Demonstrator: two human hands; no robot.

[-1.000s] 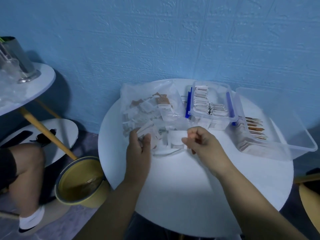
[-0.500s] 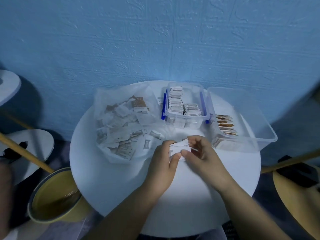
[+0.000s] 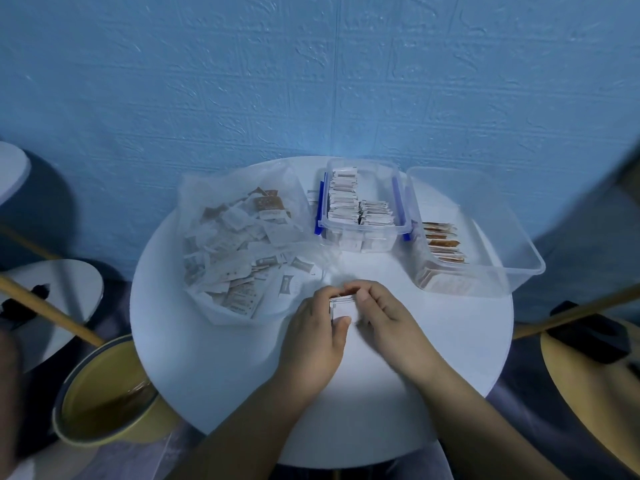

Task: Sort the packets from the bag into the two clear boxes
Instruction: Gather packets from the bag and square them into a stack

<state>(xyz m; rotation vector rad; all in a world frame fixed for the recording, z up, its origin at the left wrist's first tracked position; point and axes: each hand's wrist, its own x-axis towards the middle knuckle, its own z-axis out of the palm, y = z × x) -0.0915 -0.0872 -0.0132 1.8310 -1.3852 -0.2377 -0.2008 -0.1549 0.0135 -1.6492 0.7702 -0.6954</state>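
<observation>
Here, both hands gripped one small stack of white packets [image 3: 341,306] over the tabletop's [image 3: 225,375] middle: left hand [image 3: 313,337] had thumb and fingers curled round its left side, right hand [image 3: 388,317] pinched its right side. Bag [image 3: 214,192] lay far-left. Small box [image 3: 363,229] sat straight beyond the fingertips at the far edge, large box [image 3: 502,237] far-right; right hand nearer both. Stack's long axis: cannot tell

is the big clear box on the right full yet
No, mostly empty. The big box holds only a short row of brown packets along its left side; the rest of its floor is bare.
</observation>
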